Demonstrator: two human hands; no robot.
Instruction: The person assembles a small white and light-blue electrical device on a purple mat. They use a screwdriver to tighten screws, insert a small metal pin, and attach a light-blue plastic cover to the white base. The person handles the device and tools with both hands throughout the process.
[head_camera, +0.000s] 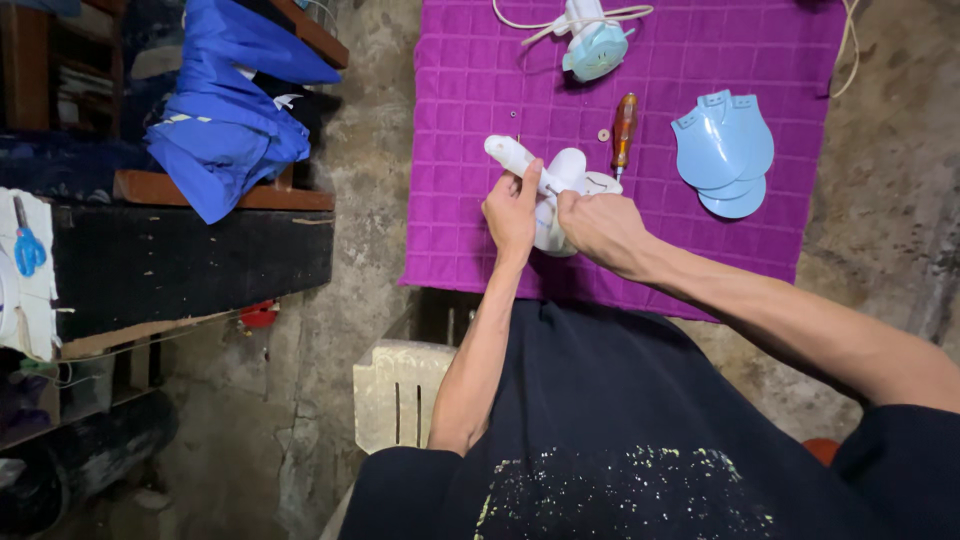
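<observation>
head view: i see both hands on a smooth white plastic housing (556, 190) w/ a rounded handle end, held just above the quilted purple cloth (690, 150). left hand (512, 212) fingers curled round the handle; right hand (600, 226) closed on the body. orange-handled screwdriver (624, 130) lies near, pale blue curved blades (725, 152) well apart to the right, blue-white motor part (595, 45) w/ cord up top.
</observation>
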